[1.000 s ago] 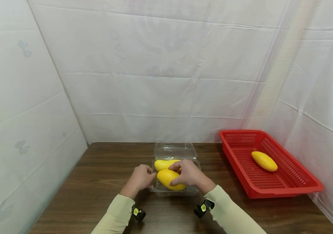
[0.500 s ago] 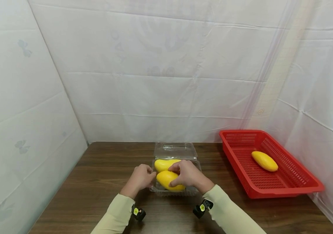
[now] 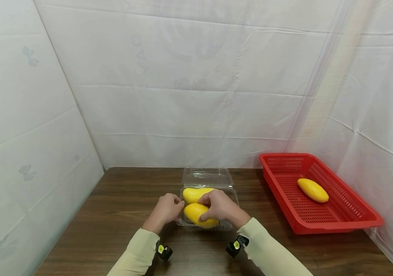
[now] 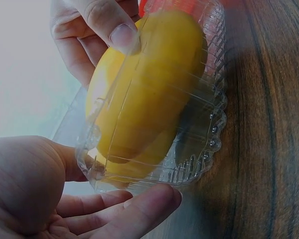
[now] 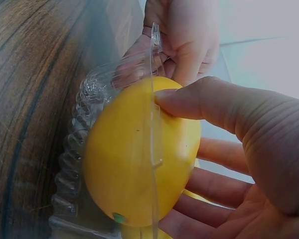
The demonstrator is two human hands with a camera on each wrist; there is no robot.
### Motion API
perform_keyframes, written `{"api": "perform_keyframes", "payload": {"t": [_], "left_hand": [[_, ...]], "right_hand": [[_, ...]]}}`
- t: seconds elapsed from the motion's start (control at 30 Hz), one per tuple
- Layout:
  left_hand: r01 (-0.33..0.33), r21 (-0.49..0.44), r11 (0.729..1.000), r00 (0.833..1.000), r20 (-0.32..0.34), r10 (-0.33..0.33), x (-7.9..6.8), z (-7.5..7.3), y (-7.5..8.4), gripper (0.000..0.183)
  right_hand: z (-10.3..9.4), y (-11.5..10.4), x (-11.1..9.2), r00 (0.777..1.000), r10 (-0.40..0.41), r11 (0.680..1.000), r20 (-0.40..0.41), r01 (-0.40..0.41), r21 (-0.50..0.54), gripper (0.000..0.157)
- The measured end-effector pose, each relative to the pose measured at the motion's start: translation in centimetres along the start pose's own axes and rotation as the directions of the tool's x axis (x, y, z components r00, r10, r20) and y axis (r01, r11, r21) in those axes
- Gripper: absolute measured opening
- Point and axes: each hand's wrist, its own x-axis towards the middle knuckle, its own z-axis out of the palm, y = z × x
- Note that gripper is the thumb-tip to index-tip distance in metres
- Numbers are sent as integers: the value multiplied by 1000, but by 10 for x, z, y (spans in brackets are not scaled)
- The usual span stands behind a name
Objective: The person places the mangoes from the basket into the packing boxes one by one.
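A clear plastic clamshell box (image 3: 207, 177) lies open on the table, its lid folded back toward the wall. My left hand (image 3: 165, 212) pinches the box's left edge, thumb at the rim and fingers outside the wall in the left wrist view. With thumb and fingers my right hand (image 3: 221, 207) grips a yellow mango (image 5: 124, 154), which sits low inside the front of the box, behind its clear wall. Another mango (image 3: 192, 194) lies behind it in the box, partly covered by the right hand.
A red perforated plastic basket (image 3: 334, 227) stands on the right of the table, with one mango (image 3: 313, 190) in it. The brown wooden table (image 3: 113, 222) backs onto a white sheeted wall (image 3: 168, 115), with more sheeting on both sides.
My right hand has lowered the front mango slightly deeper into the box and a little toward the table's front edge. The left hand stays at the box's edge.
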Motion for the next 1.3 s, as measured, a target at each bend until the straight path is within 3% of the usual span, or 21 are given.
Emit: {"api": "perform_keyframes", "payload": {"t": [0.5,0.8,1.3], "left_hand": [[0,-3,1000,1000,4,0,-1,0,1,25],[-4,-8,1000,1000,5,4,-2,0,1,24],[1,-16,1000,1000,10,-1,-2,-1,2,23]], "right_hand": [[3,-6,3,999,-30,998,14,30,-47,41],[6,-5,4,1000,-14,999,-2,14,-45,46],[10,-7,3,1000,31,999,3,-31,-31,39]]}}
